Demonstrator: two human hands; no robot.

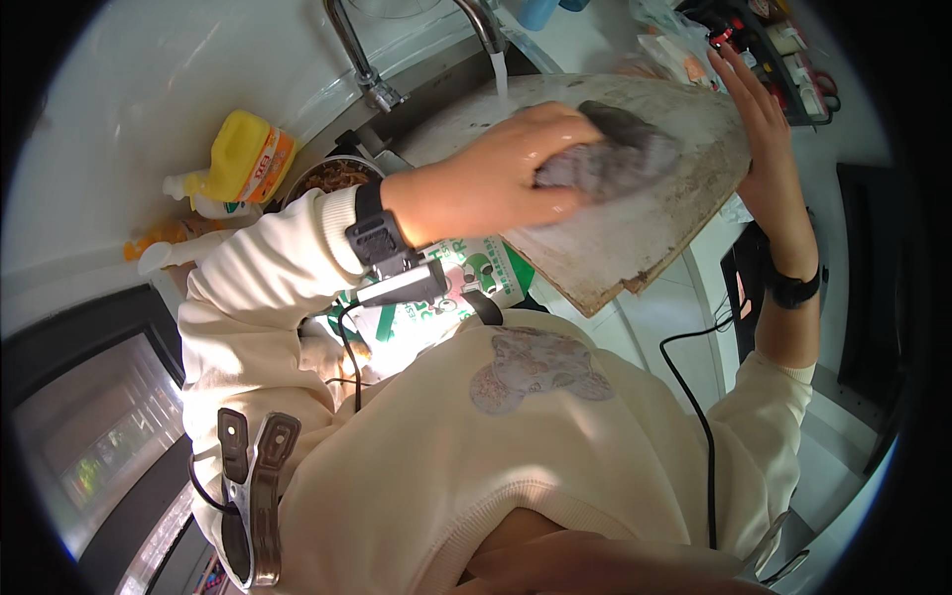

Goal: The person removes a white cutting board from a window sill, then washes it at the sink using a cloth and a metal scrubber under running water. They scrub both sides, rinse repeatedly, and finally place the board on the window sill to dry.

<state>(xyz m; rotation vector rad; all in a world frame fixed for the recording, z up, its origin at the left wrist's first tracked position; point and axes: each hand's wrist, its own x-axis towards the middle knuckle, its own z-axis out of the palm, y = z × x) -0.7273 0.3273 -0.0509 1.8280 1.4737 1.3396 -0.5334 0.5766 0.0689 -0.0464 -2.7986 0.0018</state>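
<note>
My left hand [498, 163] is closed around a wet grey cloth [617, 160], blurred by motion and pressed to the face of a worn wooden cutting board [595, 256]. The board is tilted, and its surface looks wet and whitish. At its right edge, my right hand [762, 141] holds it with the palm against the rim and fingers stretched upward; the thumb is hidden. Water runs from a chrome faucet spout [482, 26] onto or behind the board's far part; I cannot tell which. The sink [439, 85] beneath is mostly covered.
Left of the sink stand a yellow jug [242, 152] and a metal pot [316, 171] with brown contents. A green-and-white printed bag [476, 275] lies near my body. A black rack [758, 44] of bottles is at far right. A black cable [692, 401] hangs by my right arm.
</note>
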